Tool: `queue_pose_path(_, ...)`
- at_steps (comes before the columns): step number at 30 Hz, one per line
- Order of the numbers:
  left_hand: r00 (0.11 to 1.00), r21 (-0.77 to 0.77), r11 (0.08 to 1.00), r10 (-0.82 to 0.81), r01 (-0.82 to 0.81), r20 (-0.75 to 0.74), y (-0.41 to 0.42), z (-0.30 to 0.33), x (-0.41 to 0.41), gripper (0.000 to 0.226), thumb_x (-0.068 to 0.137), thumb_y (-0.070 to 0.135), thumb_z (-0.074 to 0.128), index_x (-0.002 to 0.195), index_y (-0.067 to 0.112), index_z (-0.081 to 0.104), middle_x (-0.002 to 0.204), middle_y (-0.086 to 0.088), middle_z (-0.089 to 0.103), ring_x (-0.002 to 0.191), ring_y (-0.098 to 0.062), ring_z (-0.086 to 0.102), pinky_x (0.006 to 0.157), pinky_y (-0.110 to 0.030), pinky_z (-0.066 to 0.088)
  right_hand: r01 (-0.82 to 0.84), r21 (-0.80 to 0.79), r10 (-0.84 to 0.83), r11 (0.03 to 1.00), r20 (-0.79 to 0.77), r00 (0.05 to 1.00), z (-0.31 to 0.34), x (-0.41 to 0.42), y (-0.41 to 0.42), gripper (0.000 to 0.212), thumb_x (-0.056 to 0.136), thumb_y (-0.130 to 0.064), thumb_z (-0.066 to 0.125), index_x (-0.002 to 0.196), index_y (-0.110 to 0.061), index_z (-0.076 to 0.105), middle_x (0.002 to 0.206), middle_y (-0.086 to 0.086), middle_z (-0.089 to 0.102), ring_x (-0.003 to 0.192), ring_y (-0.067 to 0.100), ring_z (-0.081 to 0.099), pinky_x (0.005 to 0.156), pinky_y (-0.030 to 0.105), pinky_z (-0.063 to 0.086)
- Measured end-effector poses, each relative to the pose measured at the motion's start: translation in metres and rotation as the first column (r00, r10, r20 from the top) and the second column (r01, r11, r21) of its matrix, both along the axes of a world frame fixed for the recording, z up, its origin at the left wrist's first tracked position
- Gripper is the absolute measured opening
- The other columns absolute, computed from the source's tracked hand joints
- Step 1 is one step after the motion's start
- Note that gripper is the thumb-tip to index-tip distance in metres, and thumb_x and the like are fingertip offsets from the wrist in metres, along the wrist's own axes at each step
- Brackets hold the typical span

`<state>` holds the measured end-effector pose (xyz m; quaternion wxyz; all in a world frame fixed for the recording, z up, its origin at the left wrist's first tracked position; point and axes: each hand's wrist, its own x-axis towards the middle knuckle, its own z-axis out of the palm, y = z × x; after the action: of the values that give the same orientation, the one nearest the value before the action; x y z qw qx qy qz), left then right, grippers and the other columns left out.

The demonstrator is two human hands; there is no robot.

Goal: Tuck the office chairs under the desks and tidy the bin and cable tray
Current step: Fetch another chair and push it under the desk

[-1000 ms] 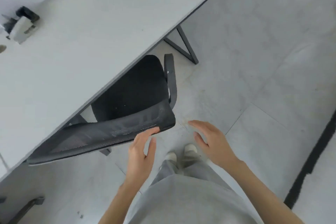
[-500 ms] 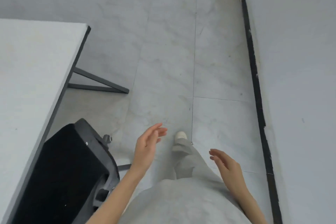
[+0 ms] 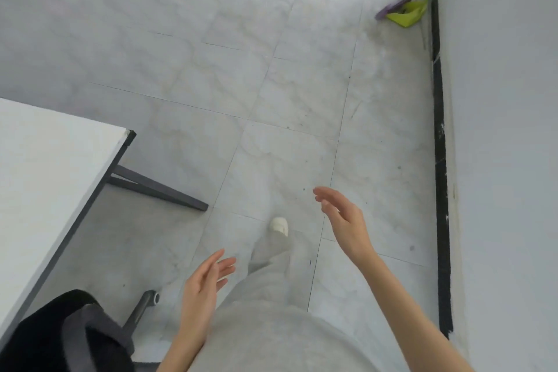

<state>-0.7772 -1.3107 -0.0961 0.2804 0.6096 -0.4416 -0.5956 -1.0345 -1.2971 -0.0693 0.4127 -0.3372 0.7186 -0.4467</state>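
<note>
While both hands, left hand (image 3: 203, 287) and right hand (image 3: 344, 219), hang relaxed and empty, the chair (image 3: 66, 338) sits tucked beneath the desk (image 3: 45, 166).

The person wears loose, light grey trousers (image 3: 271, 296) of soft, sweatpant-like cloth and a white shoe (image 3: 279, 226) with a rounded toe. Both forearms are bare, no sleeves in view. The left hand (image 3: 200, 290) and right hand (image 3: 347, 220) carry no rings or watch.

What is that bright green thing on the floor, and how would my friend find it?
Follow the black strip along the foot of the wall to the far end of the tiled floor. There lies a lime-green dustpan with a purple piece beside it. Nothing else here is brightly coloured.
</note>
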Motion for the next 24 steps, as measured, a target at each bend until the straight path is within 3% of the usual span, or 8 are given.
queue_pose_path(3, 1.000, -0.034, 0.999, 0.026, -0.026, -0.012, -0.080, -0.010, -0.046, 0.028, 0.098, 0.008, 0.033, 0.110, 0.017, 0.057, 0.099, -0.002, 0.068, 0.081, -0.001, 0.067, 0.073, -0.019, 0.053, 0.006, 0.071, -0.008, 0.997, 0.019, 1.000, -0.023, -0.032, -0.051, 0.028, 0.093, -0.010, 0.045, 0.110, -0.027, 0.061, 0.111, -0.010, 0.064, 0.103, -0.001, 0.058, 0.089, 0.018, 0.046)
queue_pose_path(6, 0.999, -0.091, 0.996, 0.019, -0.023, -0.046, -0.177, -0.007, -0.099, 0.027, 0.098, 0.009, 0.034, 0.110, 0.016, 0.058, 0.096, 0.003, 0.069, 0.081, -0.002, 0.067, 0.072, -0.018, 0.052, 0.077, 0.150, -0.086, 0.986, 0.055, 0.995, -0.036, -0.067, -0.095, 0.029, 0.093, -0.007, 0.045, 0.099, -0.030, 0.062, 0.109, -0.009, 0.065, 0.104, 0.010, 0.061, 0.093, 0.035, 0.048)
queue_pose_path(10, 0.992, -0.196, 0.978, -0.088, 0.069, -0.088, -0.298, 0.018, -0.171, 0.021, 0.097, 0.014, 0.042, 0.110, 0.018, 0.057, 0.088, 0.013, 0.071, 0.078, 0.001, 0.066, 0.070, -0.012, 0.050, 0.146, 0.169, -0.158, 0.975, 0.060, 0.986, -0.030, -0.117, -0.155, 0.030, 0.093, -0.003, 0.044, 0.097, -0.024, 0.064, 0.107, -0.006, 0.066, 0.098, 0.012, 0.064, 0.086, 0.033, 0.051)
queue_pose_path(16, 0.979, -0.282, 0.946, -0.190, 0.161, -0.079, -0.442, 0.040, -0.253, 0.025, 0.098, 0.011, 0.038, 0.116, 0.015, 0.055, 0.098, 0.004, 0.067, 0.081, 0.000, 0.065, 0.075, -0.015, 0.050, 0.138, 0.162, -0.151, 0.977, 0.071, 0.986, -0.029, -0.184, -0.286, 0.031, 0.093, -0.002, 0.042, 0.099, -0.023, 0.064, 0.105, -0.007, 0.067, 0.090, 0.003, 0.065, 0.077, 0.025, 0.050)
queue_pose_path(20, 0.997, -0.243, 0.969, -0.054, 0.037, -0.061, -0.506, 0.017, -0.272, 0.023, 0.095, 0.017, 0.042, 0.111, 0.022, 0.058, 0.098, 0.009, 0.069, 0.084, -0.002, 0.065, 0.076, -0.017, 0.050, -0.015, 0.169, 0.000, 0.985, 0.091, 0.996, -0.037, -0.221, -0.409, 0.031, 0.092, -0.002, 0.043, 0.097, -0.024, 0.064, 0.101, -0.004, 0.069, 0.085, 0.001, 0.065, 0.077, 0.024, 0.050)
queue_pose_path(24, 0.955, -0.087, 0.951, 0.295, -0.296, -0.023, -0.543, 0.002, -0.269, 0.026, 0.096, 0.005, 0.039, 0.108, 0.017, 0.059, 0.086, 0.010, 0.072, 0.076, -0.001, 0.066, 0.070, -0.020, 0.050, -0.343, 0.150, 0.328, 0.927, 0.114, 0.938, -0.024, -0.236, -0.556, 0.030, 0.092, -0.002, 0.045, 0.098, -0.025, 0.062, 0.096, -0.002, 0.069, 0.080, 0.000, 0.065, 0.073, 0.016, 0.049)
